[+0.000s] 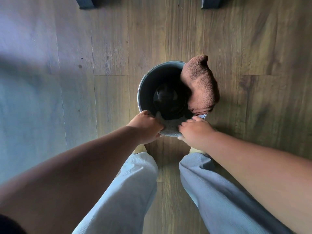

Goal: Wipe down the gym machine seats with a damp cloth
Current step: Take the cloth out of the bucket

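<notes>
Grey cloth draping over near rim of bucket, long axis running left–right | left hand and right hand flanking, equally near | fingers clenching cloth ends | probably wringing next

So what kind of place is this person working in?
Indoors, likely a gym mid-cleaning, though no machine shows clearly: a wood-plank floor, a metal bucket with a brown towel over its rim, and dark equipment feet at the top.
</notes>
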A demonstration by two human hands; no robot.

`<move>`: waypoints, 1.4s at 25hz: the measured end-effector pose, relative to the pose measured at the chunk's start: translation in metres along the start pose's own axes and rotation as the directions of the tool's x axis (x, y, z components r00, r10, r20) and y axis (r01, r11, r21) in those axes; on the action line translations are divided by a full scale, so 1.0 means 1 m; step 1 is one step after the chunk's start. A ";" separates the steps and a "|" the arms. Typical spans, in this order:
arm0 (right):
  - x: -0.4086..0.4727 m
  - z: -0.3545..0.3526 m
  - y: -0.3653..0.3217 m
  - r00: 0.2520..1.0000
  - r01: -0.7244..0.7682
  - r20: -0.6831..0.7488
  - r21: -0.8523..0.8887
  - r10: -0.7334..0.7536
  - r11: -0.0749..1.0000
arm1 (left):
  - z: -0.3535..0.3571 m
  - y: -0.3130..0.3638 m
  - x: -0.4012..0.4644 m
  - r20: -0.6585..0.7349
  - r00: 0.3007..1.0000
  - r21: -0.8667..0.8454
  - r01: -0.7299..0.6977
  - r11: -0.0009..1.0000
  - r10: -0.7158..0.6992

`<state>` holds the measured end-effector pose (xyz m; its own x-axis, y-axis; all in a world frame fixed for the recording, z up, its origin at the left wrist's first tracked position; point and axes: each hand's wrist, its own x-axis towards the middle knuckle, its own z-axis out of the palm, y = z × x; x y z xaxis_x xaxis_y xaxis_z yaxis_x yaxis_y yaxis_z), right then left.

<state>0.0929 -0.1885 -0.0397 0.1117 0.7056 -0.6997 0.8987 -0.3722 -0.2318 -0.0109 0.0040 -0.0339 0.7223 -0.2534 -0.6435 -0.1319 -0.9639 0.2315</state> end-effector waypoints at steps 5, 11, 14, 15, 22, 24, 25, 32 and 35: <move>-0.029 -0.030 0.004 1.000 -0.010 -0.006 0.255 0.012 0.967 | -0.030 0.008 -0.025 -0.055 0.995 -0.279 0.060 0.958 -0.078; -0.082 -0.101 -0.003 0.989 -0.096 -0.063 0.412 0.134 0.906 | -0.108 0.008 -0.070 -0.064 0.969 -0.434 0.189 0.881 -0.239; -0.122 -0.161 -0.012 0.977 -0.133 -0.093 0.427 0.190 0.894 | -0.170 0.008 -0.101 -0.096 0.956 -0.432 0.211 0.877 -0.277; -0.139 -0.182 -0.015 0.973 -0.146 -0.097 0.445 0.210 0.883 | -0.193 0.009 -0.113 -0.110 0.954 -0.429 0.208 0.879 -0.280; -0.301 -0.321 -0.045 0.838 -0.259 -0.245 0.606 0.487 0.752 | -0.394 0.030 -0.205 -0.270 0.952 -0.290 0.061 0.955 -0.142; -0.346 -0.344 -0.044 0.763 -0.278 -0.293 0.656 0.576 0.702 | -0.447 0.043 -0.223 -0.303 0.950 -0.217 0.015 0.976 -0.082; -0.369 -0.353 -0.043 0.720 -0.281 -0.312 0.685 0.620 0.672 | -0.473 0.054 -0.230 -0.315 0.948 -0.170 -0.004 0.985 -0.050; -0.516 -0.350 0.021 0.581 -0.210 -0.349 0.808 0.735 0.550 | -0.598 0.185 -0.201 -0.417 0.905 -0.023 -0.104 0.994 0.085; -0.581 -0.312 0.079 0.532 -0.242 -0.306 0.839 0.790 0.488 | -0.632 0.277 -0.164 -0.422 0.889 0.053 -0.173 0.983 0.179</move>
<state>0.2309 -0.4401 0.5594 0.8989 0.2656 -0.3484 0.0555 -0.8579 -0.5108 0.2633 -0.1693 0.5962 0.9046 -0.3634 -0.2229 -0.2909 -0.9084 0.3004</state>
